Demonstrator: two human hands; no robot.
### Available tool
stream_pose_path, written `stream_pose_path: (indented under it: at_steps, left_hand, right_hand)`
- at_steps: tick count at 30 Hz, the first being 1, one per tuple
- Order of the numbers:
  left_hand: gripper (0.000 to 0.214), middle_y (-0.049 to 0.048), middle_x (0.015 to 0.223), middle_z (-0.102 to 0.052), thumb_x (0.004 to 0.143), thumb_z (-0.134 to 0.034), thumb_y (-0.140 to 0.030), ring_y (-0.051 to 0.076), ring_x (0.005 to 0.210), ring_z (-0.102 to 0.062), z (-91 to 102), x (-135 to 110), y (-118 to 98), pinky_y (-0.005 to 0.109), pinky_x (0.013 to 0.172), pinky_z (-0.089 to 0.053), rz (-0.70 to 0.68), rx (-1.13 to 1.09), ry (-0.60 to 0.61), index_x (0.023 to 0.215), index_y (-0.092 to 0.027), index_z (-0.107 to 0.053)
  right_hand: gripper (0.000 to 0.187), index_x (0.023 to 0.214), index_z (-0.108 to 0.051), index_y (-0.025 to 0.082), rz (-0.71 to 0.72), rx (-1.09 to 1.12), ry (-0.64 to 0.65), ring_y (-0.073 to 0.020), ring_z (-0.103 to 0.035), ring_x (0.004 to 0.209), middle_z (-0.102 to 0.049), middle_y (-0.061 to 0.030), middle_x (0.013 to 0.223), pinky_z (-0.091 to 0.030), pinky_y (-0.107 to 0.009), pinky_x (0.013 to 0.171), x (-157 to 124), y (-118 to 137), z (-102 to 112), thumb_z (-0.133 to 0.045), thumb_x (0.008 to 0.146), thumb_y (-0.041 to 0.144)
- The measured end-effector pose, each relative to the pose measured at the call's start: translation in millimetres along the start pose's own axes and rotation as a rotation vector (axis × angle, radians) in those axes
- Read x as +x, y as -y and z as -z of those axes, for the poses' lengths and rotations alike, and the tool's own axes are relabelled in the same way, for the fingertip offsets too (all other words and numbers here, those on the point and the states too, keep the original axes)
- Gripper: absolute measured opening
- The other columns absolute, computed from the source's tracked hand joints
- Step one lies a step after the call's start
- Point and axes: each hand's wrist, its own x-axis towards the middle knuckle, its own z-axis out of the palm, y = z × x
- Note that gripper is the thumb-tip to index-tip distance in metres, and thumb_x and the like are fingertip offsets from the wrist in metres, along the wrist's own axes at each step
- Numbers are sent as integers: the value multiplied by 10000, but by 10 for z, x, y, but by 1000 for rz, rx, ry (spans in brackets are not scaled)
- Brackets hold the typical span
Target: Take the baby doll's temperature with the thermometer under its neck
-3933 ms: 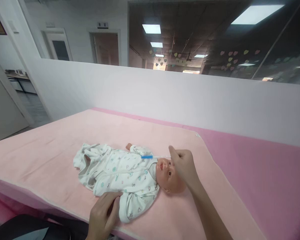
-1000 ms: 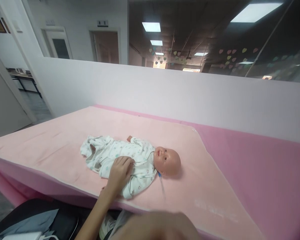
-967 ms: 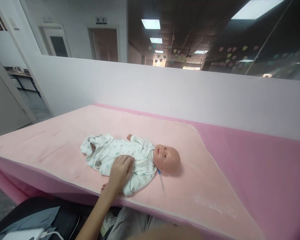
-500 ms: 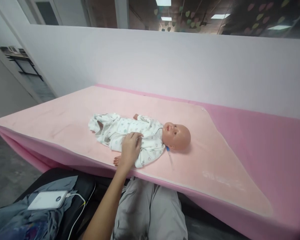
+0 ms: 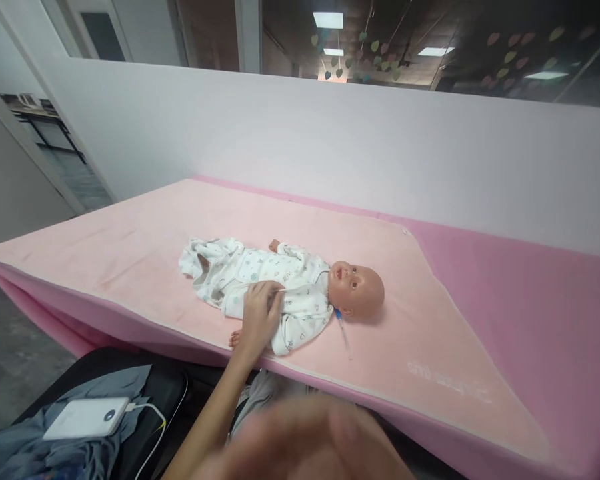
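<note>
A baby doll (image 5: 356, 291) lies on its back, head to the right, in a white patterned garment (image 5: 260, 267). My left hand (image 5: 261, 313) rests on the near side of its chest, fingers closed in a pinch. A thin whitish, stick-like thing (image 5: 282, 289) pokes out from the fingertips towards the doll's upper body; its exact kind is unclear. Low in the foreground my right hand (image 5: 320, 440) is large and smeared by motion, so its fingers cannot be read. Beside the doll's neck lies a slim clear tube with a blue end (image 5: 344, 333).
A pale pink mat (image 5: 145, 220) covers much of a darker pink cloth (image 5: 545, 320), with a white wall (image 5: 330, 140) behind. At lower left, a black seat (image 5: 175, 383) holds grey cloth (image 5: 93, 460) and a white power bank (image 5: 86, 418) with a cable (image 5: 155, 440).
My right hand has come into view at the bottom, over my lap. The left hand stays on the doll's chest, still pinching. The whole view has tilted slightly upward.
</note>
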Motion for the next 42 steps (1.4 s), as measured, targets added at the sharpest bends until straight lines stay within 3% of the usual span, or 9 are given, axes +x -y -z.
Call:
stream_pose_path:
  at_steps: [3, 4, 7, 10, 13, 16, 22, 30, 42]
  left_hand:
    - [154, 24, 922, -632, 892, -428, -271, 218, 917, -524, 31, 19, -27, 369, 834, -379, 29, -4, 5, 906, -213, -570]
    - [165, 25, 913, -636, 895, -419, -283, 216, 897, -532, 39, 32, -25, 369, 821, -380, 34, 0, 13, 905, -212, -568]
    - [201, 25, 868, -650, 895, -397, -299, 211, 834, -549, 57, 86, 5, 367, 788, -385, 25, 22, 45, 881, -214, -578]
    - [240, 28, 874, -657, 900, -366, -301, 211, 818, -550, 82, 138, 39, 371, 785, -386, 11, 39, 76, 899, -216, -591]
    - [267, 27, 879, -653, 908, -348, -317, 216, 836, -545, 110, 172, 59, 374, 790, -387, 1, 23, 111, 927, -217, -595]
    - [274, 32, 908, -648, 908, -350, -334, 218, 868, -543, 126, 193, 71, 375, 810, -389, 0, -19, 134, 934, -219, -598]
    - [267, 32, 943, -646, 906, -370, -343, 220, 904, -545, 156, 215, 88, 384, 840, -396, -14, -110, 192, 951, -227, -606]
    - [270, 23, 1000, -642, 900, -412, -377, 210, 950, -559, 262, 191, 92, 369, 869, -404, -42, -137, 273, 1060, -261, -597]
    - [246, 37, 903, -642, 860, -473, -351, 239, 921, -543, 239, 134, 122, 429, 859, -408, -27, 19, 152, 1048, -256, -600]
  right_hand:
    - [381, 958, -675, 201, -209, 289, 179, -202, -656, 830, -691, -57, 742, -522, -375, 730, -227, 309, 84, -351, 908, 394]
    - [395, 1042, -640, 182, -420, 536, 263, -207, -650, 878, -699, -71, 800, -497, -402, 807, -216, 324, 78, -333, 914, 395]
    - [407, 1058, -596, 120, -907, 1071, 407, -212, -651, 875, -694, -104, 847, -448, -411, 880, -6, 146, 6, -374, 888, 415]
    - [459, 1107, -541, 93, -1029, 1154, 492, -207, -660, 775, -686, -119, 810, -484, -387, 775, 220, -140, -84, -315, 900, 434]
    - [484, 1185, -490, 115, -949, 915, 563, -179, -640, 601, -678, -90, 755, -490, -312, 582, 293, -317, -183, -307, 893, 455]
    - [416, 1208, -495, 182, -741, 431, 595, -132, -554, 439, -652, -24, 677, -405, -229, 436, 260, -388, -305, -413, 857, 388]
    - [317, 1106, -604, 220, -207, -244, 479, -144, -582, 598, -652, -11, 673, -397, -233, 583, 214, -468, -492, -472, 819, 194]
    - [275, 1097, -619, 212, -142, -274, 440, -151, -619, 657, -695, -19, 733, -396, -218, 603, 129, -669, -547, -457, 876, 239]
    - [201, 879, -667, 196, -179, -215, 241, -152, -629, 599, -680, -21, 654, -431, -226, 577, 92, -628, -624, -471, 855, 233]
